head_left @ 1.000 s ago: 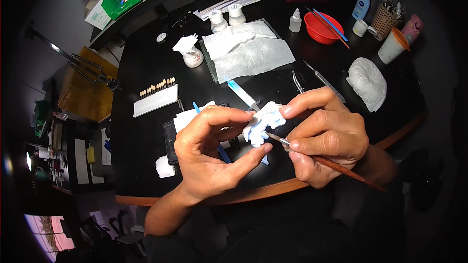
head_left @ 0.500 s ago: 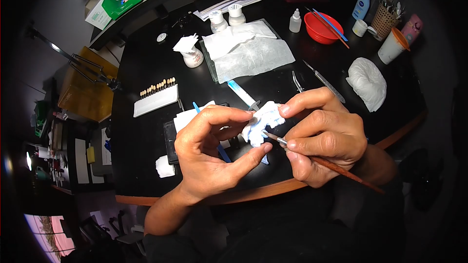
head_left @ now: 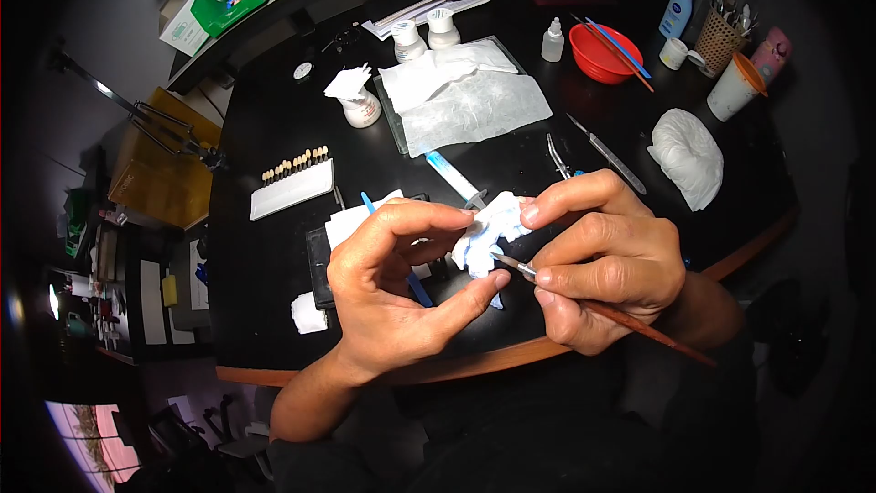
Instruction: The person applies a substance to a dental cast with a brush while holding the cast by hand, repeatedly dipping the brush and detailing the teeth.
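Observation:
Between the thumb and index finger of my left hand is a white, bluish-tinted, arch-shaped piece, like a dental cast; glare hides its detail. My right hand grips a thin paintbrush with a reddish-brown handle and metal ferrule. The brush tip meets the inner curve of the cast, low down. My right index fingertip rests against the cast's upper right end. Just behind the cast lies a syringe with blue content.
A tooth shade guide lies left, near white bottles. White sheets cover a tray at the back. To the right are a red bowl, a metal carving tool, bent tweezers and crumpled white tissue.
My right hand and the brush have shifted very slightly; the brush tip stays at the inner curve of the cast. My left hand holds almost still.

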Motion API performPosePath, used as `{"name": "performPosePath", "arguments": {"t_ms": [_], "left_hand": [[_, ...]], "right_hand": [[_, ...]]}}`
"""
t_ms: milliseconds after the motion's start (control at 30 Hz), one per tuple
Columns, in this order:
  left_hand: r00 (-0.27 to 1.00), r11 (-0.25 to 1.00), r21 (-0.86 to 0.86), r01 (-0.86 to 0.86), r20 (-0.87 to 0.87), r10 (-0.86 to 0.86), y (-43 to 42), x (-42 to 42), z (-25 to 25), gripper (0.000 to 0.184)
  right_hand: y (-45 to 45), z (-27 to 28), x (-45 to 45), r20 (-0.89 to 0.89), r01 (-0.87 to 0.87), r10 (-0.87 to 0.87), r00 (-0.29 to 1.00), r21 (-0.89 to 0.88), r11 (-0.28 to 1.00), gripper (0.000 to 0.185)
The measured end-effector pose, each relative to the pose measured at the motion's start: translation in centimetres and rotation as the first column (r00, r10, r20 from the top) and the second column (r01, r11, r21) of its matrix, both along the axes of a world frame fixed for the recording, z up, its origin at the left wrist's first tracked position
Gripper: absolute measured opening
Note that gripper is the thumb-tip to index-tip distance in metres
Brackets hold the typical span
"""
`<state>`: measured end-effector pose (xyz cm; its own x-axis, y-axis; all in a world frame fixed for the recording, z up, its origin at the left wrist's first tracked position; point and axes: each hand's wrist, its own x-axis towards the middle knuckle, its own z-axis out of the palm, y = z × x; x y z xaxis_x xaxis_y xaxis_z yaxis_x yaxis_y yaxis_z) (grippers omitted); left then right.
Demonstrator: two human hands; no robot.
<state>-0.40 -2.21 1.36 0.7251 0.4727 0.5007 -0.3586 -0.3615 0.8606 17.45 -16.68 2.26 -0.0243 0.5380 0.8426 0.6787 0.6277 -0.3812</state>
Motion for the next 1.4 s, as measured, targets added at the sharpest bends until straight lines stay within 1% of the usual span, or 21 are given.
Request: {"name": "performPosePath", "arguments": {"t_ms": [733, 933, 1033, 1400], "left_hand": [[1.0, 1.0, 0.001, -0.006, 0.005, 0.006, -0.01, 0.05, -0.05, 0.047], [0.999, 0.999, 0.04, -0.025, 0.03, 0.024, 0.01, 0.13, 0.07, 0.045], [0.999, 0.995, 0.091, -0.037, 0.043, 0.033, 0.19, 0.2, 0.05, 0.044], [0.997, 0.99, 0.129, -0.065, 0.055, 0.058, 0.39, 0.22, -0.11, 0.044]], "right_hand": [[-0.16, -0.29, -0.06, -0.001, -0.017, 0.017, 1.0, 0.008, 1.0, 0.018], [-0.09, -0.08, -0.07, -0.001, 0.001, -0.001, 1.0, 0.008, 1.0, 0.018], [-0.06, -0.1, -0.05, 0.002, -0.003, 0.003, 1.0, 0.003, 1.0, 0.019], [-0.05, -0.01, -0.23, -0.011, -0.003, 0.002, 1.0, -0.014, 1.0, 0.017]]}}
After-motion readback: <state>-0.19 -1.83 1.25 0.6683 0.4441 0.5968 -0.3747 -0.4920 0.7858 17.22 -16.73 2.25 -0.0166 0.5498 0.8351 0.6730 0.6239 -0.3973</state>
